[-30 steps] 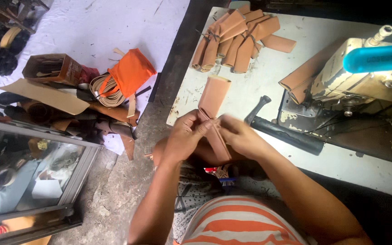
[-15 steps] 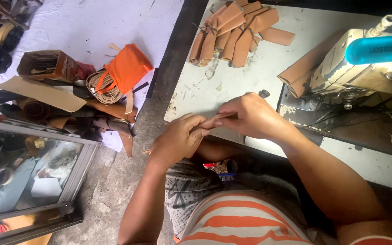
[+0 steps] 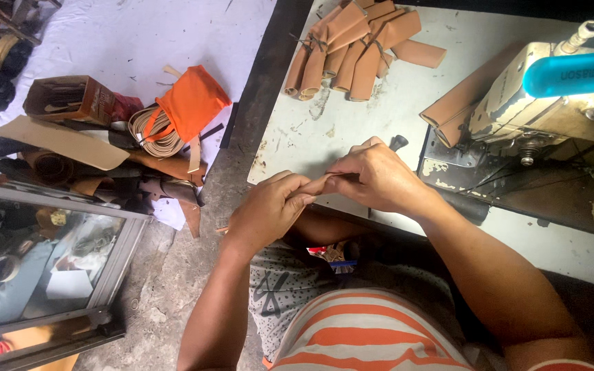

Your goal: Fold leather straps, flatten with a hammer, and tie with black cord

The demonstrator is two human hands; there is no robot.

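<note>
Since the frame half a second earlier, both hands had kept their place at the near edge of the desk [image 3: 407, 103], whereas a full second earlier they had sat lower and a flat tan piece had lain on the desk just beyond them; that piece was no longer visible there. Left hand [image 3: 269, 209] was curled nearly shut, its fingertips pinching the near end of a narrow tan leather strip [image 3: 321, 183]. Right hand [image 3: 376, 180] was likewise closed, thumb and fingers pinching the strip's other end, so that the strip ran between the two hands, touching both, just above the desk's front edge. Below the hands lay the person's lap and an orange-and-white striped shirt [image 3: 369, 336]. Right of the hands stood a worn cream sewing machine [image 3: 551, 110] with a teal plate on top, and a folded tan leather piece [image 3: 458, 103] leaned against its left side. Farther back on the desk lay a heap of rolled tan leather pieces [image 3: 355, 45]. On the floor to the left were an orange pouch [image 3: 190, 103], a coil of pale strapping [image 3: 151, 130] and a cardboard box [image 3: 67, 99].
</note>
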